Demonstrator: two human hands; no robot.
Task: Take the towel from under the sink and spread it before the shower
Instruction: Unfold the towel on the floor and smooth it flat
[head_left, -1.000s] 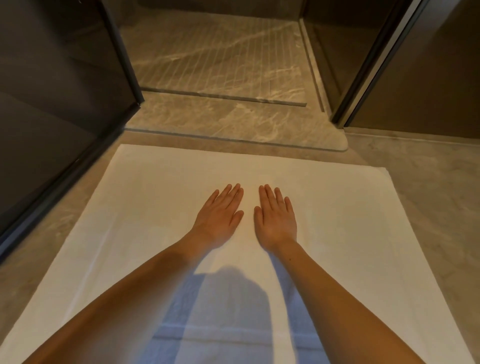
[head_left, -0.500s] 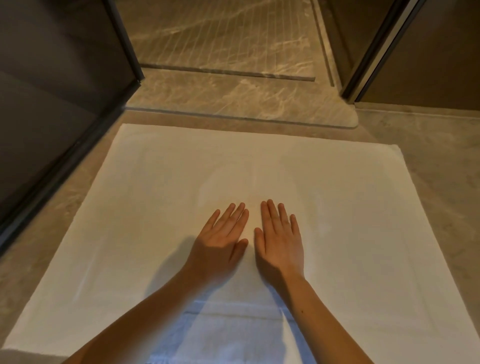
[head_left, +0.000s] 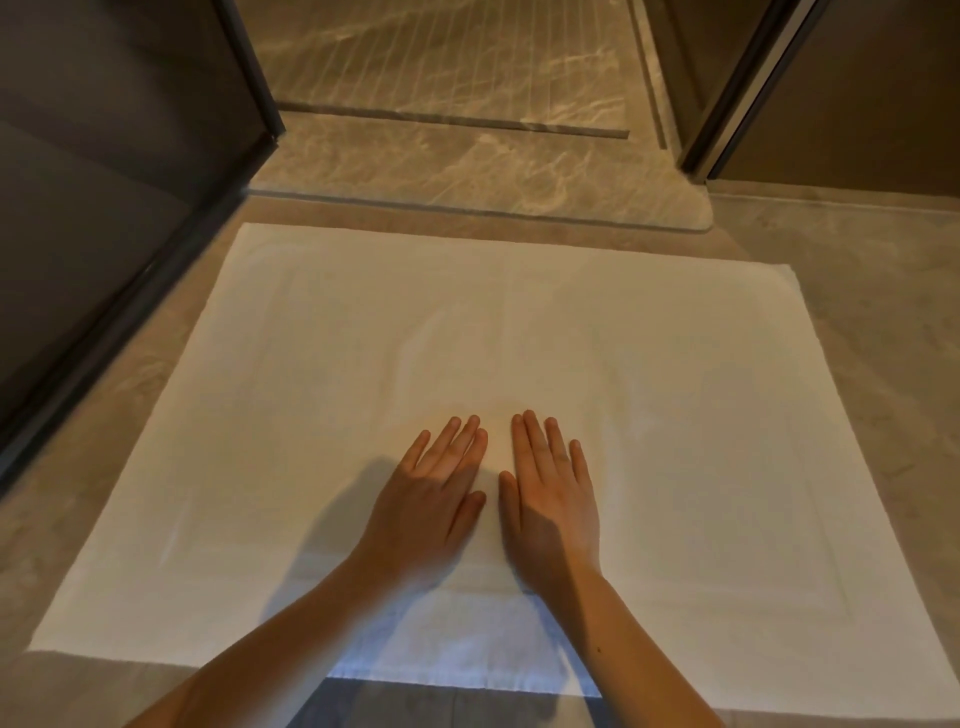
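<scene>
A white towel (head_left: 322, 395) lies spread flat on the beige floor, its far edge just short of the shower's marble threshold (head_left: 467, 171). My left hand (head_left: 431, 499) and my right hand (head_left: 553, 499) rest palm down side by side on the near middle of the towel, fingers stretched out and slightly apart, holding nothing. Both forearms reach in from the bottom edge. The towel's near edge shows between and beside my arms.
A dark glass panel (head_left: 104, 218) stands along the left of the towel. A dark door frame (head_left: 737, 98) rises at the back right. The ribbed marble shower floor (head_left: 441, 52) lies beyond the threshold. Beige floor tiles (head_left: 883, 322) surround the towel.
Both hands have slid back along the towel toward me, still flat and side by side. The view has pulled back, so the towel's near edge now shows.
</scene>
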